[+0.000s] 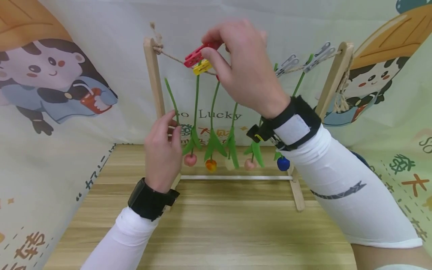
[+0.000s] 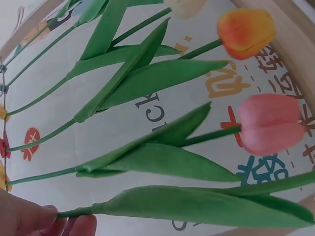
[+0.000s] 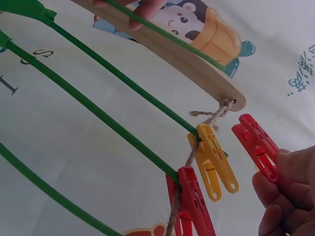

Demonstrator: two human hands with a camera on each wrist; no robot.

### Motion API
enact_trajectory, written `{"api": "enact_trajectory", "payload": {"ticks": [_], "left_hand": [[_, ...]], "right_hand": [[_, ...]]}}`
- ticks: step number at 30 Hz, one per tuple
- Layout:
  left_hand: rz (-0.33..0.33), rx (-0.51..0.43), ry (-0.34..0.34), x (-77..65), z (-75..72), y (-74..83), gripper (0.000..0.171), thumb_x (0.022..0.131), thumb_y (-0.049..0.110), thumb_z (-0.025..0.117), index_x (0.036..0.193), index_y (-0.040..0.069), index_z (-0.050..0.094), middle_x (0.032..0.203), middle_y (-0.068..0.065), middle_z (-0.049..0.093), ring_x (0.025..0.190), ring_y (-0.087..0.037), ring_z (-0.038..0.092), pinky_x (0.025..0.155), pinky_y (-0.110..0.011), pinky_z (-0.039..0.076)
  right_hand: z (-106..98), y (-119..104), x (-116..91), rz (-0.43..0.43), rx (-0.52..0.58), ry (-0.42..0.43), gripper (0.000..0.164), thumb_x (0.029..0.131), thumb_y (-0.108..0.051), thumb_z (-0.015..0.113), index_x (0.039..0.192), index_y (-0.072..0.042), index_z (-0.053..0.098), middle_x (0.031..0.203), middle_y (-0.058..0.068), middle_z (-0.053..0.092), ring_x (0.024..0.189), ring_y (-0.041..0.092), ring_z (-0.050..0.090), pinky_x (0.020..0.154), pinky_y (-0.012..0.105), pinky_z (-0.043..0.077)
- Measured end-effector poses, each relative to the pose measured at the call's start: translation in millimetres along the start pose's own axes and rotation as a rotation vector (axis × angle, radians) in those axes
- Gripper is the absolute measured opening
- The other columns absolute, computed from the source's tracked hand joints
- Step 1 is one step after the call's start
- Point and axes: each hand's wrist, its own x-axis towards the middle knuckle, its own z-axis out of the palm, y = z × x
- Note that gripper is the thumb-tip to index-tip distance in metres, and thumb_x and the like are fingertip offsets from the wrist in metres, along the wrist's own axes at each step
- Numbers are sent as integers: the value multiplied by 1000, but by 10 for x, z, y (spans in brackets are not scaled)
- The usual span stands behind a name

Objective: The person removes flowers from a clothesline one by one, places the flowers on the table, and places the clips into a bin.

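The left hand (image 1: 163, 150) has its grip closed on a green stem (image 1: 170, 95), thumb and fingertips pinching it between its broad leaf (image 2: 192, 204) and its upper end. That end points up free, below the rope (image 1: 173, 57) and just inside the left post (image 1: 154, 78); the blossom cannot be made out. The right hand (image 1: 248, 67) has its grip clamped on a red clothespin (image 3: 260, 143), thumb against fingers, the jaws apart from the rope, with a narrow gap to the yellow clothespin (image 3: 213, 157) beside it.

A short stretch of rope runs between the left post's top and the yellow clothespin, which holds the first hanging stem; a second red clothespin (image 3: 192, 187) sits next along. Grey clothespins (image 1: 318, 58) grip the rope near the right post (image 1: 332, 78).

Below, a pink tulip (image 1: 190, 160), an orange tulip (image 1: 211, 165), a cream tulip (image 1: 230, 164), a paler pink tulip (image 1: 250, 164) and a blue tulip (image 1: 283, 164) hang heads down, above the worktop (image 1: 219, 232). The frame stands toward the worktop's back edge, its white crossbar (image 1: 233, 177) roughly parallel to that edge, where the printed backdrop (image 1: 135, 22) rises. The worktop stretches forward from the frame, beneath both forearms.
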Motion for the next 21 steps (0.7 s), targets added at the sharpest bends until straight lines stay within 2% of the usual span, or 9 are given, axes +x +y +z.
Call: {"api": "enact_trajectory", "payload": {"ticks": [5,11,16,21], "left_hand": [[24,5,0,-167,-103,-26,36,100,-9,66,136,-7,64,107,-22,70,90,-33,71,78,-44,63],[77,43,-50,-392,-177,1,37,96,-12,70,133,-7,67,105,-21,71,89,-32,71,76,-43,62],[175,96,-97,-576,-191,-11,40,91,-15,76,129,-4,70,102,-18,73,86,-31,71,70,-43,62],[261,140,-177,-744,-161,-73,40,88,-12,80,126,-1,74,101,-15,74,85,-31,72,72,-43,63]], "right_hand": [[-8,8,-294,-54,34,34,29,106,-22,69,123,2,71,119,12,73,109,32,50,96,46,27],[17,63,-784,-85,63,35,32,98,-18,79,121,2,70,117,15,74,103,35,53,87,46,31],[14,100,-1237,-2,80,-19,32,93,-12,84,120,0,72,115,13,74,102,34,54,83,48,34],[-14,179,-1700,129,86,-61,33,90,-9,86,120,-4,74,112,10,74,99,30,54,79,46,30]]}}
